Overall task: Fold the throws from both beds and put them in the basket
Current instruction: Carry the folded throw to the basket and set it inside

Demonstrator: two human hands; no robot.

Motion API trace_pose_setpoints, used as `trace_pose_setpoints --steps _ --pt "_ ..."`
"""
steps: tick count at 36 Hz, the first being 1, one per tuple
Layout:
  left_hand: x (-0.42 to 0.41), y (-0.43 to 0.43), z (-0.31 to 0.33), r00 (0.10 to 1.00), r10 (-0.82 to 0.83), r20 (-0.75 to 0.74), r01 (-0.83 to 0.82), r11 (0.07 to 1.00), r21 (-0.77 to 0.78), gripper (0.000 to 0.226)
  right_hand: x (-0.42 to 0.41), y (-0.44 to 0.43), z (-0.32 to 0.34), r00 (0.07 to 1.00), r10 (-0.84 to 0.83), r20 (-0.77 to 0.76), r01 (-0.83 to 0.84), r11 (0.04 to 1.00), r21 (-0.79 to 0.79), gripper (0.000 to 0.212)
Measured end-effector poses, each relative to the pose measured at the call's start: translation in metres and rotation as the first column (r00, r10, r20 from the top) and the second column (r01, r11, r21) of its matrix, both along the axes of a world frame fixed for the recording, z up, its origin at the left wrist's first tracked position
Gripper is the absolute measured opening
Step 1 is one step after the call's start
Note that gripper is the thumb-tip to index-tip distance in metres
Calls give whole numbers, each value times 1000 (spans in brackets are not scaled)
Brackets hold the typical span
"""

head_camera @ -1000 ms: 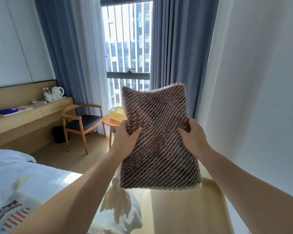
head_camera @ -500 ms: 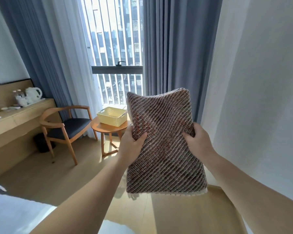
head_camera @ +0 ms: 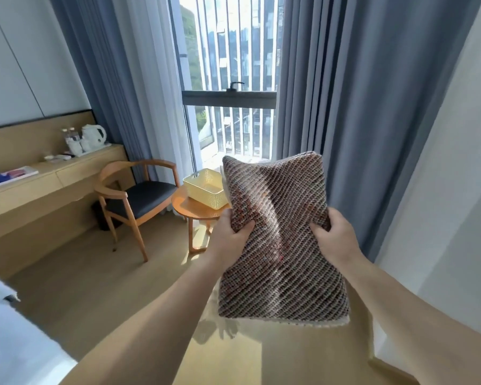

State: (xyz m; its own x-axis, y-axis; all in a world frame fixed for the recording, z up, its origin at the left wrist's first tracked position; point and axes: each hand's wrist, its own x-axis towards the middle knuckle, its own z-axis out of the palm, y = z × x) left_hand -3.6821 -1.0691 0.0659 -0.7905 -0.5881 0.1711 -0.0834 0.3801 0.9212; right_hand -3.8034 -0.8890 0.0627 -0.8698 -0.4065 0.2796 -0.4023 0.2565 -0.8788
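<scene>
A folded brown woven throw [head_camera: 282, 245] with a white edge hangs upright in front of me, held in the air over the floor. My left hand [head_camera: 229, 236] grips its left side and my right hand [head_camera: 335, 236] grips its right side. Beyond the throw's upper left corner, a pale yellow perforated basket [head_camera: 204, 190] stands on a small round wooden table [head_camera: 189, 211] by the window. The throw hides the basket's right end.
A wooden armchair [head_camera: 135, 195] with a dark seat stands left of the round table. A long wooden desk [head_camera: 53, 179] with a kettle [head_camera: 93, 136] runs along the left wall. A white bed corner [head_camera: 9, 337] shows at lower left. Blue curtains [head_camera: 358, 107] flank the window.
The view has closed in on the round table and basket, which now look larger and nearer. The throw stays in both hands and now overlaps the basket's right end.
</scene>
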Motion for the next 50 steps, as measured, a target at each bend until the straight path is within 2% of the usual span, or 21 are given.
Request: trace_pose_setpoints --steps 3,7,15,24,28,37,44,50 --pt "-46 -10 -3 1000 26 -10 -26 999 29 25 -48 -12 3 1000 23 15 -23 1000 11 17" --pt "-95 -25 -10 999 42 -2 -41 995 92 32 -101 -29 3 999 33 12 -33 999 16 18" --pt "-179 -76 -17 998 56 13 -57 997 55 38 -195 -85 -9 998 59 33 -60 997 41 19" --pt "-285 -190 -35 999 11 -44 -7 995 98 32 -296 -197 -22 998 49 40 -50 998 39 24" --pt "-327 -249 -36 999 26 -44 -20 992 126 33 -335 -255 -19 996 48 72 -52 997 51 27" --pt "-406 -358 -42 999 43 -25 -39 988 148 35 -413 -358 -22 999 16 42 -19 996 88 25" --pt "-463 -417 -49 996 86 -20 -81 980 181 31 -478 -427 -32 996 79 42 -84 989 120 16" --pt "-523 -471 -60 982 186 15 -186 970 156 38 -556 -498 -46 984 166 67 -174 975 140 23"
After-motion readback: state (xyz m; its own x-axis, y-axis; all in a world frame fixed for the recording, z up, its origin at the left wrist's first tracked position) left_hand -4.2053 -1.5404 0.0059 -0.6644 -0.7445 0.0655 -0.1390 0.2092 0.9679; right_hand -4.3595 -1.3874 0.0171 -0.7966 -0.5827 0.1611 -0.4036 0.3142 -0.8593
